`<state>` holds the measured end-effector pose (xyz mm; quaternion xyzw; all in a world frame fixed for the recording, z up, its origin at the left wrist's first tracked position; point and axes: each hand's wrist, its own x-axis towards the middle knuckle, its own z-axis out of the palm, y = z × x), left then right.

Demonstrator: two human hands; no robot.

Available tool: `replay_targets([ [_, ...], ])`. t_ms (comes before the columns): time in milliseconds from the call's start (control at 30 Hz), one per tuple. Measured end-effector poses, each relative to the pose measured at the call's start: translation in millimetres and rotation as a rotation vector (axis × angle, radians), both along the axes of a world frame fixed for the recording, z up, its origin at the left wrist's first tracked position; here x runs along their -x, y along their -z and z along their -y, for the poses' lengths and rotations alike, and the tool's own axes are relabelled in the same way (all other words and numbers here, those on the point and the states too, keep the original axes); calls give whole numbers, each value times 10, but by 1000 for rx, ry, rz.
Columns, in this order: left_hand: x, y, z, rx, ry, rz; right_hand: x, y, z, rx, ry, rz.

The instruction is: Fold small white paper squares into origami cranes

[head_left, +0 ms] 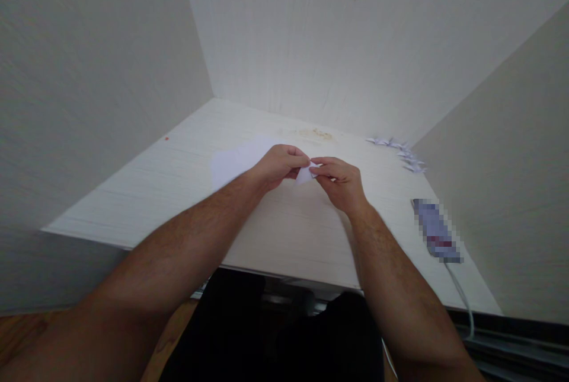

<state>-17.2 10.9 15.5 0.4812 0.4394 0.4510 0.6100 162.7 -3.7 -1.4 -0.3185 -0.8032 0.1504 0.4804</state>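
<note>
- Head view: the small white paper (304, 176) might crease crookedly or tear, should the left hand (280, 165) and right hand (344, 183) pull unevenly.
- The paper sits between both hands, over a pale table (284, 234); the thumb and fingers of each pinch it.
- A larger sheet (233, 159) lies beside the left hand.

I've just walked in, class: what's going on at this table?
Someone's left hand and right hand pinch a small piece of paper between them, over the table. It appears folded. To the left lies a white sheet; small folded paper shapes lie in a bent row at the far right.
</note>
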Motion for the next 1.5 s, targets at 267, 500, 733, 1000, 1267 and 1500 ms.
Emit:
replay_targets([
  [267,14,7,-7,-128,-31,-168,16,-19,21,186,-2,-21],
  [500,0,29,10,-274,28,-363,67,4,-13,530,179,-92],
  [733,-11,0,35,-336,32,-475,42,18,-33,588,116,-52],
  [1000,67,-29,-10,-316,-27,-461,-28,6,-46,566,126,42],
  [1267,172,9,-92,-300,-16,-357,-91,-90,-39,670,147,-207],
  [1500,104,-2,-25,-292,54,-388,3,-42,-23,703,117,-178],
])
